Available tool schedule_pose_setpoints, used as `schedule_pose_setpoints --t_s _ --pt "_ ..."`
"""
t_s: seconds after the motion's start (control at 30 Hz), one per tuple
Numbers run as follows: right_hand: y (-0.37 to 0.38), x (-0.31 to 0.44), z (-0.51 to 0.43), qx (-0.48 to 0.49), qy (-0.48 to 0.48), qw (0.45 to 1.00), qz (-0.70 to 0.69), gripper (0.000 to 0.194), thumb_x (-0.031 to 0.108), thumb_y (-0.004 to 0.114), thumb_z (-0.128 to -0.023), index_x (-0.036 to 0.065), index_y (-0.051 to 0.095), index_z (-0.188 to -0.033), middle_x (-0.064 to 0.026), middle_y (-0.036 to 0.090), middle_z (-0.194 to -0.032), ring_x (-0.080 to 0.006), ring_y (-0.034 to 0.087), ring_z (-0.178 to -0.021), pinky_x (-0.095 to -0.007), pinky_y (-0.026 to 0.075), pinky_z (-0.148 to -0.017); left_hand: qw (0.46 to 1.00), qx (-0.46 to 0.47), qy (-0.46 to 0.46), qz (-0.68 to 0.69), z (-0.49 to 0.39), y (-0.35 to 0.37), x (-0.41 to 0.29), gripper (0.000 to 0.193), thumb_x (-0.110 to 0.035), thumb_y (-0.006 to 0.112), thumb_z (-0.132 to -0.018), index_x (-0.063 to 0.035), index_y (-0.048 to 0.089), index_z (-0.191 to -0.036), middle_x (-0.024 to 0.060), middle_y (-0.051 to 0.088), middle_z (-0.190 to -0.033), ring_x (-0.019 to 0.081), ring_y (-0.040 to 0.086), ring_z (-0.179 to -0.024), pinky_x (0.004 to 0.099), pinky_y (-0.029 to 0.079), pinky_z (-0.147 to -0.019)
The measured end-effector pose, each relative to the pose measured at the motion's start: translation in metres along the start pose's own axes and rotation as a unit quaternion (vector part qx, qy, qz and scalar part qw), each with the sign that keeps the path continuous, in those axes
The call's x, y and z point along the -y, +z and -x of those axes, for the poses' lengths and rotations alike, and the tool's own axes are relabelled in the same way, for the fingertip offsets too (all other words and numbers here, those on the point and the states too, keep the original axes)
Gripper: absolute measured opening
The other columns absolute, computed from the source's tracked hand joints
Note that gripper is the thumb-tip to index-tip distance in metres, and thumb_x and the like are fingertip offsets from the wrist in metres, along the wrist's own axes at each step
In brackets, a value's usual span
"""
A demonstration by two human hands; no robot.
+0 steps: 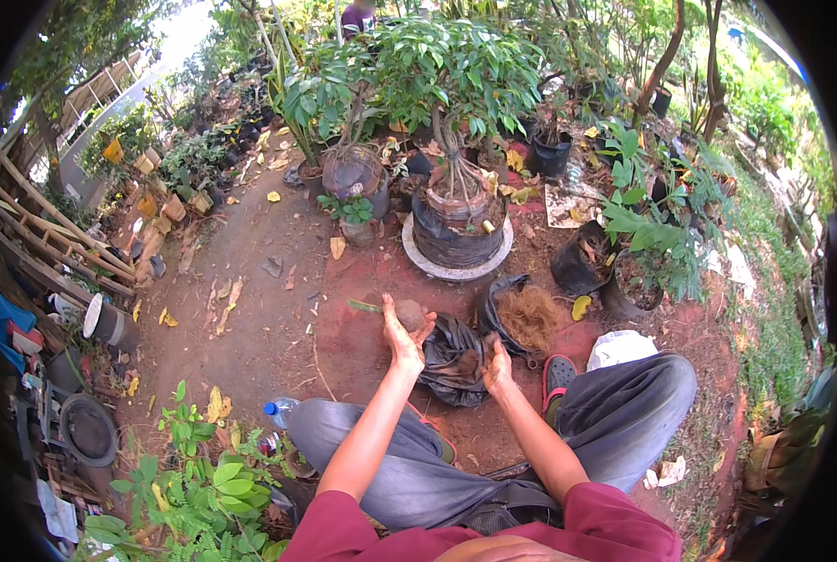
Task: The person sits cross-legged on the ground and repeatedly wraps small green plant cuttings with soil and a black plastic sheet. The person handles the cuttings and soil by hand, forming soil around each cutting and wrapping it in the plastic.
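Observation:
My left hand [404, 334] holds a round brown ball of soil or fibre [410, 315], with a green stem or leaf [365, 306] sticking out to its left. My right hand [496, 365] is at the right edge of an open black plastic bag [453, 362]; a little dark material shows at its fingertips, and whether it grips this or the bag is unclear. Brown loose matter lies inside that bag. Just beyond my right hand a second black bag [492, 309] is filled with brown coir-like fibre [529, 317].
Ahead, a potted tree [457, 235] stands on a round pale tray [429, 265]. Black planter bags [578, 263] are to the right, a white bag [621, 350] by my knee, a plastic bottle [280, 412] at the left. Leafy plants [229, 485] grow at lower left. A person [357, 20] is far off.

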State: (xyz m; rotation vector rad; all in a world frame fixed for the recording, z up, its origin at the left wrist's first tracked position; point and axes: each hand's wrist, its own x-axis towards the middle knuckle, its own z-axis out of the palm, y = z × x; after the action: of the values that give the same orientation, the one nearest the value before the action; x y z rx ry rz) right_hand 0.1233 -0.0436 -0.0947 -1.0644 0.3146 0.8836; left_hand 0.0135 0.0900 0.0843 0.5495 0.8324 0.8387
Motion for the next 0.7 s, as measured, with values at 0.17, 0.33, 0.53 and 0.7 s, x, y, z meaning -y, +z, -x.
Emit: schedule_pose_setpoints --t_s 0.17,0.33,0.53,0.7 --pt "0.023 0.035 0.031 0.152 0.014 0.988 0.024 0.043 0.034 0.049 -0.102 0.009 0.045 -0.137 -0.0117 0.059 -0.130 -0.0260 0.063 -0.109 -0.0440 0.048 -0.091 0.999 0.003 -0.023 -0.027 -0.003 -0.004 -0.004 0.075 -0.067 0.064 -0.081 -0.0079 0.047 -0.124 0.0107 0.065 -0.095 0.0202 0.068 -0.069 0.0271 0.054 -0.054" --pt "0.059 0.060 0.075 0.362 -0.107 0.892 0.247 0.033 0.025 0.057 -0.099 -0.002 0.058 -0.119 -0.0094 0.069 -0.100 -0.0166 0.067 -0.088 -0.0303 0.052 -0.079 0.997 -0.029 0.045 -0.062 0.000 0.002 -0.011 0.067 -0.063 0.068 -0.081 -0.0068 0.053 -0.114 0.0074 0.065 -0.087 0.0167 0.067 -0.067 0.0257 0.048 -0.049" --pt "0.088 0.068 0.122 0.362 -0.300 0.763 0.445 0.023 0.015 0.062 -0.093 -0.005 0.068 -0.103 -0.0122 0.069 -0.086 -0.0147 0.064 -0.076 -0.0324 0.051 -0.071 0.985 -0.032 0.090 -0.141 0.010 0.009 -0.017 0.054 -0.053 0.072 -0.083 -0.0036 0.057 -0.097 0.0067 0.061 -0.077 0.0164 0.061 -0.058 0.0270 0.044 -0.043" --pt "0.094 0.074 0.137 0.336 -0.390 0.737 0.439 0.021 0.013 0.064 -0.089 -0.005 0.068 -0.099 -0.0217 0.067 -0.087 -0.0294 0.067 -0.074 -0.0382 0.050 -0.069 0.976 -0.043 0.157 -0.142 0.011 0.016 -0.012 0.047 -0.047 0.073 -0.084 -0.0031 0.058 -0.093 0.0036 0.057 -0.076 0.0135 0.053 -0.054 0.0280 0.044 -0.040"
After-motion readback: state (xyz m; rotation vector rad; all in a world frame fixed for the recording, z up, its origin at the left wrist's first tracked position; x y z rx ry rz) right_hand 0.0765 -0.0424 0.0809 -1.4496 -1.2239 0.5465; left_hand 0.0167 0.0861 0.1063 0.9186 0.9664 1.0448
